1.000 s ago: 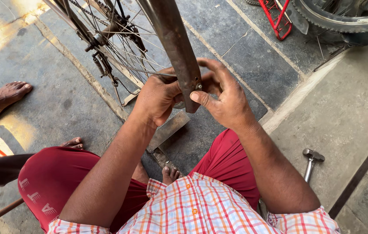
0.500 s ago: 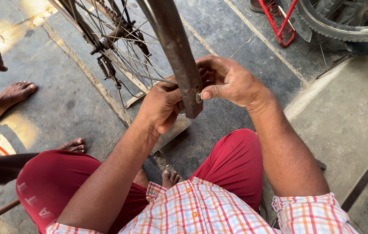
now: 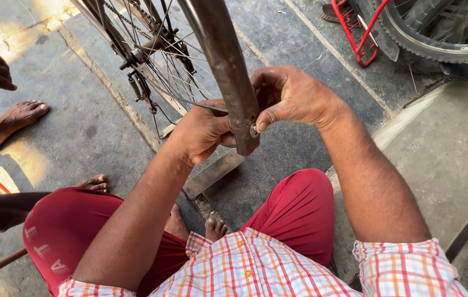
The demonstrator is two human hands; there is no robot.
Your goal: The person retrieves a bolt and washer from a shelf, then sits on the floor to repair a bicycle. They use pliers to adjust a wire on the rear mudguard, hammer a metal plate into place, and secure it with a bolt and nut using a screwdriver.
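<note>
Two hands: both mine, both at the lower end of one grey metal bar (image 3: 227, 71).
Left hand (image 3: 201, 132): grip clenched around the bar's left side, near its tip.
Right hand (image 3: 292, 96): fingers curled behind the bar, thumb tip pressed on one small round nut (image 3: 254, 131) on the bar's face.
Bar position: slants from the top centre down to a point above my knees, in front of the wheel.
Wheels: one spoked bicycle wheel (image 3: 157, 55) behind the bar; one tyred wheel (image 3: 437, 47) top right.
Red frame: one, of thin tube (image 3: 362, 33), top right beside the tyre.
Flat metal plate: one (image 3: 212, 173), on the floor under my left hand.
Other feet: two bare feet (image 3: 11, 118) at left, another person's.
Lettering: pale letters down the left leg of my red shorts (image 3: 58, 236).
Floor: grey concrete slabs (image 3: 300, 143) with seams; sun patches upper left.
</note>
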